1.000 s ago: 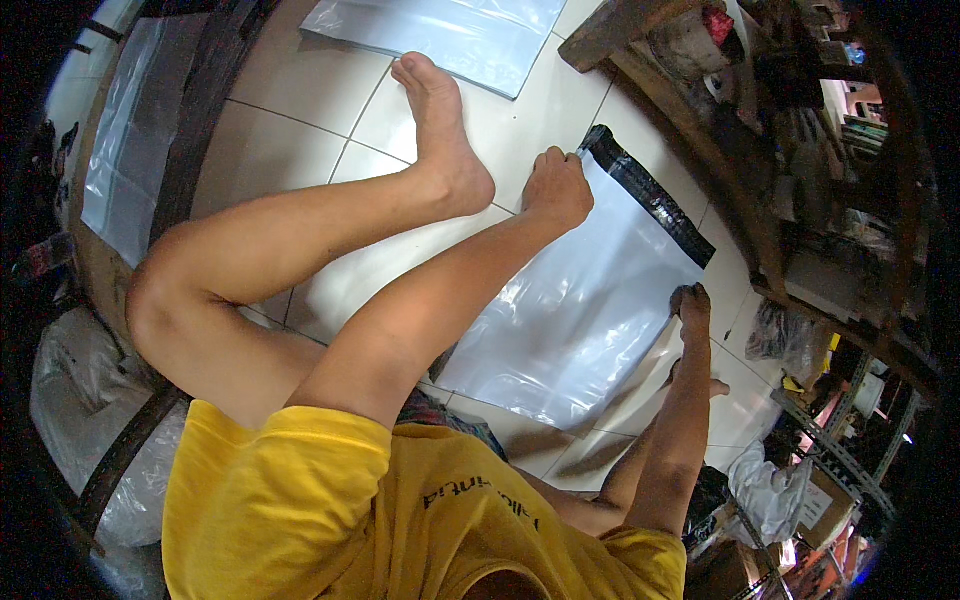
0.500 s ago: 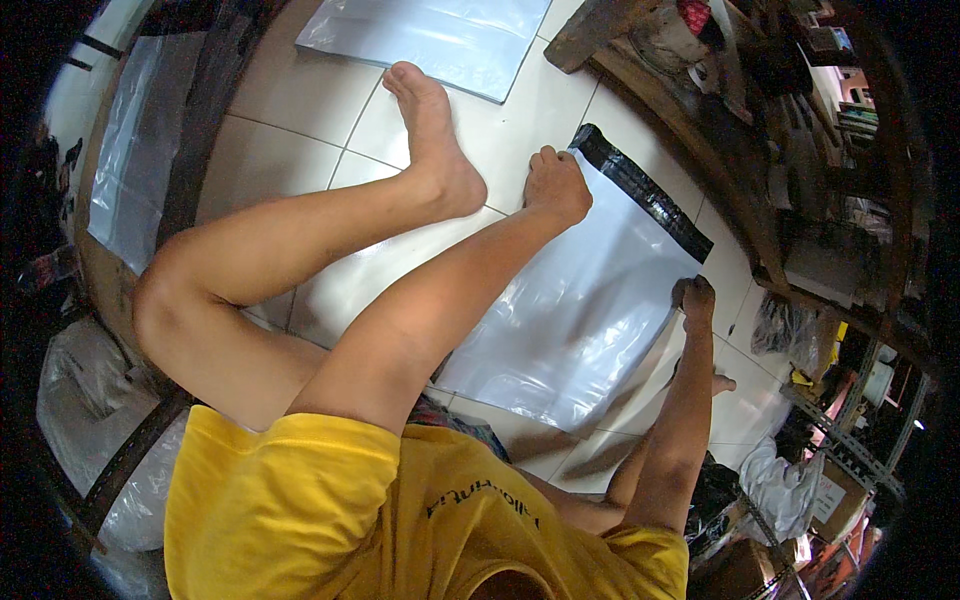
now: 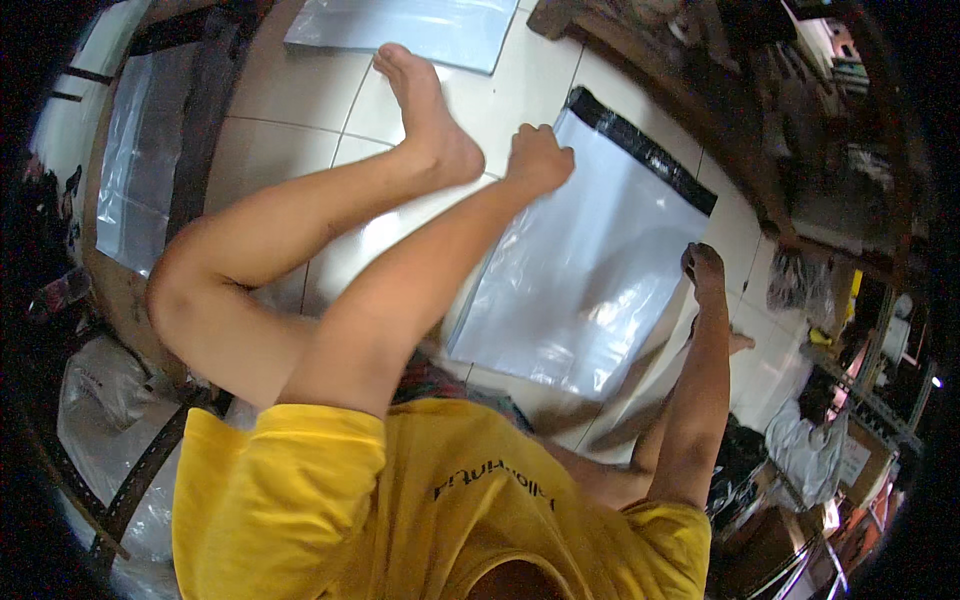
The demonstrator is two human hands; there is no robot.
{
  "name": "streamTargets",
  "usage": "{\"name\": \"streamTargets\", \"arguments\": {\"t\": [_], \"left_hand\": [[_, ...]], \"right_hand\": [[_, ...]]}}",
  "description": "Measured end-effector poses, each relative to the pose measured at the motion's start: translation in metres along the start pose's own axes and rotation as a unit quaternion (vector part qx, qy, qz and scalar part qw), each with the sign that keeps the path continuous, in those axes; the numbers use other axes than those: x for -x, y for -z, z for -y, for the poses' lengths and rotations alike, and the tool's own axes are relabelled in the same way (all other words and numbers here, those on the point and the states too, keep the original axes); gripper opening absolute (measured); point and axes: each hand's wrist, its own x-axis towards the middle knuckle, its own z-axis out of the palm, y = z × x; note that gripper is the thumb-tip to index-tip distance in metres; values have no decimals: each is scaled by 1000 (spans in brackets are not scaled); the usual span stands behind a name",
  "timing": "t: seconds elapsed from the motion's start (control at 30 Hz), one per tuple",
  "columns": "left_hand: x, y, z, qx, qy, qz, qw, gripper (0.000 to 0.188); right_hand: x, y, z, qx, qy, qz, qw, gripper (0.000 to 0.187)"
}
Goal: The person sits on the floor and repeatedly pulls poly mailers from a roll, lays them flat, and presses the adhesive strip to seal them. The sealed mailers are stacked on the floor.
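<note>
A grey-white plastic mailer bag (image 3: 585,270) with a black strip along its far end lies flat on the tiled floor (image 3: 290,95). My left hand (image 3: 540,158) has its fingers curled over the bag's far left corner, just beside my bare left foot (image 3: 425,105). At the bag's right edge, below the black strip, my right hand (image 3: 703,268) is closed on the plastic. My bent left leg lies along the bag's left side.
A second grey bag (image 3: 400,25) lies farther off on the floor. Clear plastic sheets (image 3: 135,170) lean at the left, and crumpled plastic bags (image 3: 100,395) sit at the lower left. Dark wooden furniture (image 3: 690,90) and cluttered shelves (image 3: 850,330) line the right.
Both hands and the bag sit slightly farther up in view than before. The holds on the bag's corner and right edge look the same.
</note>
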Motion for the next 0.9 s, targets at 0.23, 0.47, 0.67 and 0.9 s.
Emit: {"name": "streamTargets", "arguments": {"t": [0.23,0.47,0.67,0.9], "left_hand": [[111,57,60,-39,10,218,975,46],[157,43,84,-19,5,217,976,39],[164,40,64,-50,25,199,978,40],[183,41,83,-44,4,165,985,36]], "right_hand": [[114,-54,-41,-157,146,-145,966,34],[124,-79,-45,264,-100,-128,951,32],[123,-78,-66,399,13,-161,903,35],[159,-87,-34,341,-94,-164,921,37]]}}
